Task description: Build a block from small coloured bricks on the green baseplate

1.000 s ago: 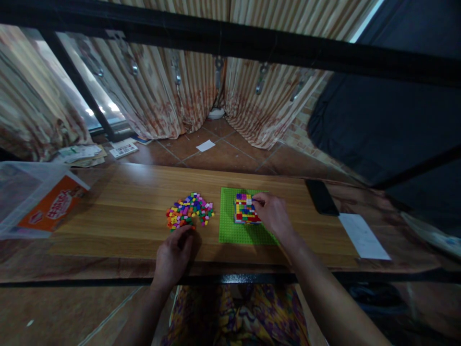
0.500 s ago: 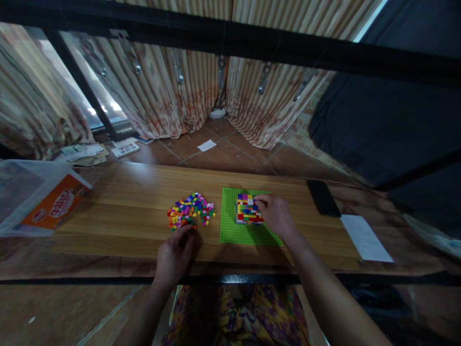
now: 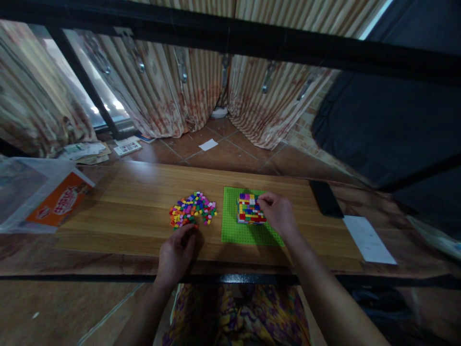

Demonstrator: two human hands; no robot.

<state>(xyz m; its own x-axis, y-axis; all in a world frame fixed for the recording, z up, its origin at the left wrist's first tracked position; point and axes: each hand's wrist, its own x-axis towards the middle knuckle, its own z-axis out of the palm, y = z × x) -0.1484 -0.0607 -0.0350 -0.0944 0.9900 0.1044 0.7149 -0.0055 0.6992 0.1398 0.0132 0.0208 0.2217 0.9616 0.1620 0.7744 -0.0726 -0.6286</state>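
A green baseplate (image 3: 237,230) lies on the wooden table (image 3: 126,202) and carries a square block of multicoloured small bricks (image 3: 248,210). My right hand (image 3: 279,215) rests at the block's right side, its fingertips pinched at the block's top right corner; whether a brick is between them I cannot make out. A loose heap of small coloured bricks (image 3: 192,209) lies left of the plate. My left hand (image 3: 176,254) sits curled just below that heap, near the table's front edge, fingers bent inward.
A clear plastic bag with an orange card (image 3: 54,204) lies at the table's left end. A black phone (image 3: 325,198) and a white sheet of paper (image 3: 367,233) lie to the right. Curtains, tiled floor and scattered papers are beyond the table.
My right hand has shifted slightly up along the block's right side toward its top corner. My left hand has stayed put below the heap.
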